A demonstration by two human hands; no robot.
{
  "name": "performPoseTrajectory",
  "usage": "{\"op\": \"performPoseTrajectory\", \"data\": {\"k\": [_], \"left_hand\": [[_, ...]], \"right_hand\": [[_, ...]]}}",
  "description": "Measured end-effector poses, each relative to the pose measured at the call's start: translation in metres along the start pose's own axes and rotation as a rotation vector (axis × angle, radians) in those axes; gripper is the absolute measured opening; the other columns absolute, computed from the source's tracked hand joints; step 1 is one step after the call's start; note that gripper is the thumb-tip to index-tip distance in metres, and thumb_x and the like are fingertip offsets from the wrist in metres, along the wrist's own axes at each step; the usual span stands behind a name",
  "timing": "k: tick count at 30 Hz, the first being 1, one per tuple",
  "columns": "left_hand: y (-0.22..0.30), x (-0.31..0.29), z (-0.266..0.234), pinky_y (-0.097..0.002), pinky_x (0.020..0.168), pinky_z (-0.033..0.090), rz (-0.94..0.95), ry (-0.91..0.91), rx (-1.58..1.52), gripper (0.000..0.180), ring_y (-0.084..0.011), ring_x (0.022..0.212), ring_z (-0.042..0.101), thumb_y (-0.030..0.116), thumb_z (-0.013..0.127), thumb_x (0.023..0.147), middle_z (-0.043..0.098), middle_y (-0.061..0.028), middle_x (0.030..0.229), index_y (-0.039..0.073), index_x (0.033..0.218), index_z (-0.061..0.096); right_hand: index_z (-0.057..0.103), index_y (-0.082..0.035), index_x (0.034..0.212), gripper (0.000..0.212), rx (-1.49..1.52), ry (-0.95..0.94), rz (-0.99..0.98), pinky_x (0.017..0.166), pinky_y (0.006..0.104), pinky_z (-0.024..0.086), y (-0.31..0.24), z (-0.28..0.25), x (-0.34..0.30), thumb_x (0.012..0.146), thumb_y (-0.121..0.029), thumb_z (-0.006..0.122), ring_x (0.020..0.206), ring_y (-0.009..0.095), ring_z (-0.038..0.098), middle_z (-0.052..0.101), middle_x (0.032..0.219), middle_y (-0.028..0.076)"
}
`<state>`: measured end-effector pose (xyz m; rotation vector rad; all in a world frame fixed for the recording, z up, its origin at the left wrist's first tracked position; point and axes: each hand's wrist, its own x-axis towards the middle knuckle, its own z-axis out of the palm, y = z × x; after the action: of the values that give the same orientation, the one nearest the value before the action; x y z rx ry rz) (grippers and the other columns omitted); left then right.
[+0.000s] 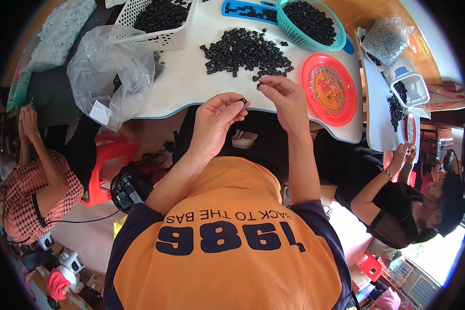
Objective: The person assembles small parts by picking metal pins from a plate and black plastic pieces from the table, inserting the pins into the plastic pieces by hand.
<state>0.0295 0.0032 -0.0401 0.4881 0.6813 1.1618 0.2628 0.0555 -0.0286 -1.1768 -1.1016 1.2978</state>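
Near the middle of the frame, the left hand [215, 116] pinches a small black ring [242, 100] between thumb and fingertip. The right hand [283, 92] is just beside it, with the fingers closed narrow on another tiny black piece [259, 86]; this piece is too small to say what it is. Both hands hang over the near edge of the white desk [191, 82]. Just above them in the frame lies a loose pile of black pieces [245, 51], and to the right of the pile is a red plate [329, 89].

I think the biggest risk is dropping a piece. The hands are right at the desk edge, so a piece that slips from the pinch would probably fall to the dark space under the desk, where it is hard to find. A sleeve or wrist could also push some of the pile over the edge.

Several things are hard to make out. The white basket [157, 23] and the green basket [307, 23] are cut off at the top of the frame. The clear plastic bag [106, 77] at the upper left hides what is inside it. The exact shape of the black pieces is not clear.
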Motion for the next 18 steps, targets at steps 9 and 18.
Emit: {"op": "performPoseTrajectory", "data": {"k": [9, 18], "left_hand": [[-0.010, -0.003, -0.001, -0.0328, 0.100, 0.066, 0.080, -0.093, 0.067, 0.024, -0.0173, 0.110, 0.080, 0.003, 0.081, 0.115, 0.085, -0.0101, 0.128, -0.001, 0.138, 0.082], [-0.008, -0.023, 0.010, -0.0335, 0.097, 0.067, 0.099, -0.097, 0.151, 0.025, -0.0181, 0.104, 0.081, 0.002, 0.083, 0.113, 0.086, -0.0117, 0.117, -0.004, 0.137, 0.084]], "right_hand": [[0.087, 0.005, 0.129, 0.021, -0.069, -0.063, 0.039, 0.093, 0.0260, 0.065, -0.024, 0.015, -0.054, 0.108, 0.006, 0.085, 0.103, 0.011, 0.081, 0.088, 0.115, 0.007], [0.089, 0.001, 0.124, 0.018, -0.098, -0.009, -0.031, 0.079, 0.0230, 0.062, -0.015, 0.010, -0.083, 0.107, -0.004, 0.090, 0.091, 0.005, 0.078, 0.089, 0.106, 0.002]]}}
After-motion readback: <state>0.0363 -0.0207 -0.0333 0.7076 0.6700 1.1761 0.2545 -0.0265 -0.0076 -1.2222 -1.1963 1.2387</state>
